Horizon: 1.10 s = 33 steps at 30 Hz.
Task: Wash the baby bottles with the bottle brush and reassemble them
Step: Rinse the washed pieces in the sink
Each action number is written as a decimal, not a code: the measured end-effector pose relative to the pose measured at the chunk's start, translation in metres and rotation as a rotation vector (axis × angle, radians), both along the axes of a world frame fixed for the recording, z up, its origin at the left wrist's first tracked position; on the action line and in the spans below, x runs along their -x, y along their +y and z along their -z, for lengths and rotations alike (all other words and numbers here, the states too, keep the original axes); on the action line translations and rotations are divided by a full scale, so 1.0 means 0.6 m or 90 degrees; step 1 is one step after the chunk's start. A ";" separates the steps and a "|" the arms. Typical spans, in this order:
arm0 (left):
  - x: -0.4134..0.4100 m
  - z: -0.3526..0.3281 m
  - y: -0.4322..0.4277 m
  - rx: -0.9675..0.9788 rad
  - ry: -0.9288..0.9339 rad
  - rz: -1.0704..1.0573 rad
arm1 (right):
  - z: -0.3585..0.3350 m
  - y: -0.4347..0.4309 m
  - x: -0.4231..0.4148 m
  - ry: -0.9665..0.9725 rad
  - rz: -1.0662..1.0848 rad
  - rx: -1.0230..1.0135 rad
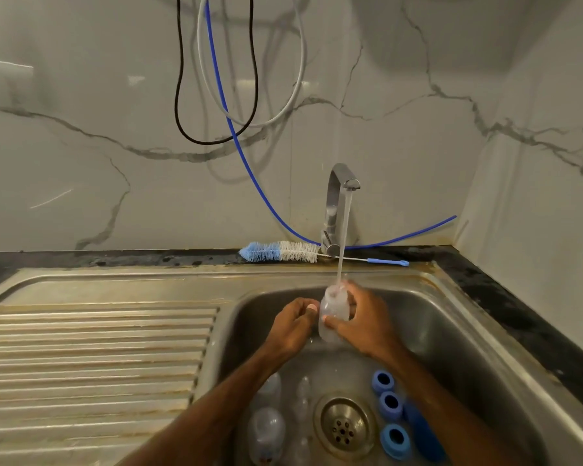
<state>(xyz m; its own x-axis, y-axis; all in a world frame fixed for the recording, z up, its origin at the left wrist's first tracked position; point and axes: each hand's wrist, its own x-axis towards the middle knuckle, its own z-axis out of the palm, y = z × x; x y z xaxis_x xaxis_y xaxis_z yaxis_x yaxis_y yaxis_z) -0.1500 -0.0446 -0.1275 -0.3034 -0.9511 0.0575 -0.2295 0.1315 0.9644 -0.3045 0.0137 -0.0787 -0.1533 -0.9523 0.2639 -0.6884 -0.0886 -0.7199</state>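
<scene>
Sink basin (pixel 451 348): a steel bowl in the lower right of the frame, wet, with loose bottle parts lying on its floor around the drain (pixel 343 427).
Left of the drain: two clear bottles (pixel 266 428) lie on their sides, partly hidden under the left forearm, with smaller clear parts (pixel 303 391) beside them that are too faint to name.
Right of the drain: three blue rings (pixel 391 403) sit in a row, openings facing up, and a longer blue piece (pixel 421 432) lies just beside them against the basin wall.
Held bottle (pixel 332 311): clear and roughly upright at the middle of the frame, above the far end of the basin, its open mouth at the top.
Water (pixel 345 230): a thin stream falls from the tap (pixel 337 203) straight into the bottle's mouth.
Right hand (pixel 360 317): wraps the bottle from the right, thumb across the front and fingers behind it, a firm hold.
Left hand (pixel 293 322): fingers curled, thumb tip at the bottle's left side; whether it truly grips the bottle cannot be told.
Bottle brush (pixel 283 252): lies flat on the ledge behind the basin, well apart from both hands, its blue and white bristles to the left of the tap and its thin handle passing the tap's base to the right.
Draining board (pixel 98 348): ribbed steel, filling the lower left.
Wall: pale marble, with a black cable (pixel 182 95), a grey hose (pixel 300 62) and a blue tube (pixel 249 169) hanging in loops at upper centre.
</scene>
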 end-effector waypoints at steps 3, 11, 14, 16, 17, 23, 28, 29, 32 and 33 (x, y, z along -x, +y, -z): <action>0.001 0.003 0.000 0.007 -0.002 -0.001 | 0.009 0.001 0.004 0.021 -0.018 -0.043; 0.003 -0.017 0.017 -0.007 0.039 0.068 | 0.016 -0.015 0.021 -0.366 0.018 -0.298; 0.003 -0.022 0.020 -0.018 0.068 0.085 | 0.014 -0.012 0.028 -0.467 0.014 -0.408; 0.002 -0.026 0.023 -0.027 0.086 0.084 | 0.009 -0.009 0.029 -0.537 0.006 -0.435; 0.002 -0.029 0.025 -0.027 0.091 0.086 | 0.009 -0.010 0.031 -0.564 0.002 -0.439; 0.007 -0.033 0.031 -0.024 0.106 0.094 | 0.014 -0.021 0.047 -0.644 -0.016 -0.470; 0.005 -0.032 0.033 -0.005 0.105 0.081 | 0.012 -0.021 0.044 -0.658 0.006 -0.386; 0.004 -0.032 0.033 0.002 0.097 0.076 | 0.010 -0.019 0.044 -0.674 0.011 -0.360; 0.002 -0.026 0.030 0.021 0.059 0.076 | 0.004 -0.014 0.046 -0.728 0.006 -0.290; 0.003 -0.025 0.030 0.022 0.054 0.072 | 0.001 -0.012 0.045 -0.736 0.000 -0.283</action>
<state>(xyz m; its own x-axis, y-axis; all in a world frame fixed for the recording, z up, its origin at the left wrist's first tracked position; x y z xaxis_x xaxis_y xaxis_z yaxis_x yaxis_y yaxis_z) -0.1516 -0.0268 -0.1125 -0.4007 -0.9084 0.1192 -0.1300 0.1851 0.9741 -0.3313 0.0064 -0.0791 -0.0808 -0.9247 -0.3721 0.3711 0.3186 -0.8722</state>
